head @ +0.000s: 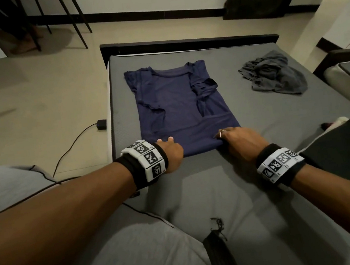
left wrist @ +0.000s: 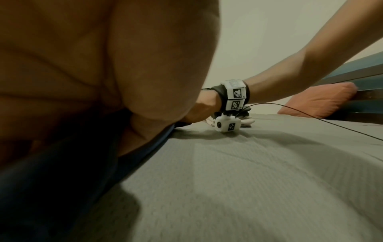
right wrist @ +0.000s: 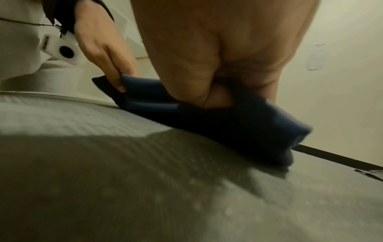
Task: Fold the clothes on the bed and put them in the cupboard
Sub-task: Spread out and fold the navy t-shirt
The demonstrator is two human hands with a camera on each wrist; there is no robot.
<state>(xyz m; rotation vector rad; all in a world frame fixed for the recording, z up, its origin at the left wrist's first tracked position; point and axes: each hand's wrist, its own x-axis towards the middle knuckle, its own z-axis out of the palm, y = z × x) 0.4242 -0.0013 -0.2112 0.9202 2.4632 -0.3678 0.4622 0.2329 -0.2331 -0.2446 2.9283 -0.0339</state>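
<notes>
Both hands pinch the near hem of a navy T-shirt on the bed.

The left hand [head: 171,154] grips the hem's left corner and the right hand [head: 238,139] its right corner, fingers curled into the cloth. The navy T-shirt [head: 180,108] lies flat on the grey mattress [head: 255,124], sleeves folded inward, collar away from the person. To the T-shirt's right, well apart, lies a crumpled grey garment [head: 273,74]; a black garment [head: 342,153] lies nearer the person on the right.
</notes>
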